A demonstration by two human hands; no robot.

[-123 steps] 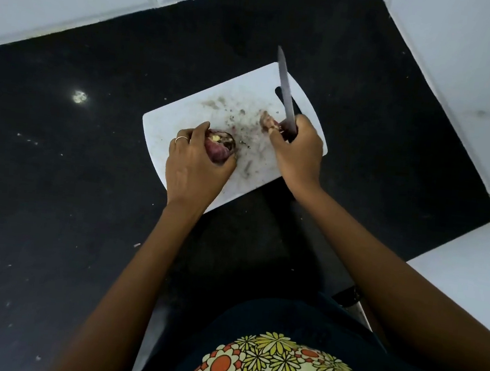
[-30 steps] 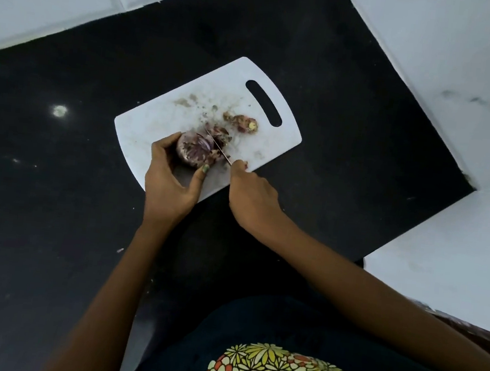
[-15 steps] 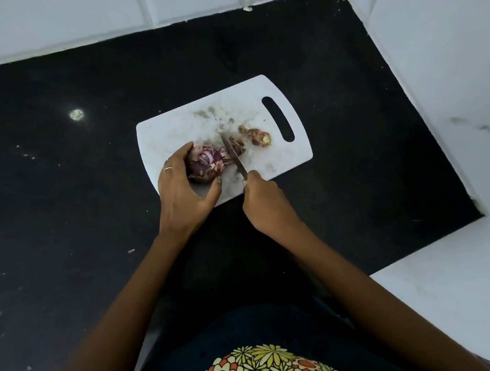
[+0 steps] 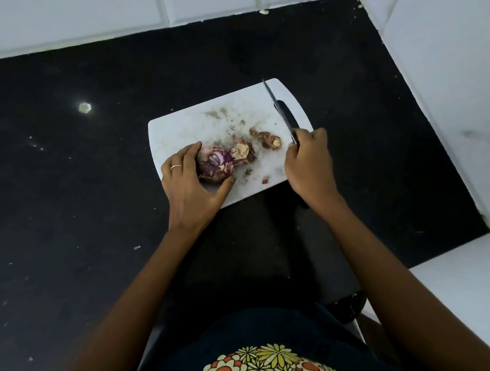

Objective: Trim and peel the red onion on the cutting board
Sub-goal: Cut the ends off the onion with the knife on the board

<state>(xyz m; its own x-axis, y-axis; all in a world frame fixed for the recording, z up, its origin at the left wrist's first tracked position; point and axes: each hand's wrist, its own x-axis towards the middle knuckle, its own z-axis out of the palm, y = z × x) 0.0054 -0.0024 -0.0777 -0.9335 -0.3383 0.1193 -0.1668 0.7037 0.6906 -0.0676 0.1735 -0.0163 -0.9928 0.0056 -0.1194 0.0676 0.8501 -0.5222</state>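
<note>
Left hand grips red onion; right hand grips knife, blade raised.
Onion on white cutting board, trimmed end and skin scraps beside it, black counter beneath. No readable writing.

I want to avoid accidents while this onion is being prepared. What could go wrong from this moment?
1. The right hand holds the knife raised, tip away; bringing it down again near the left hand gripping the red onion could nick a finger.
2. The onion is round and may roll.
3. Cut ends and skin scraps on the cutting board could get under the blade.
</note>
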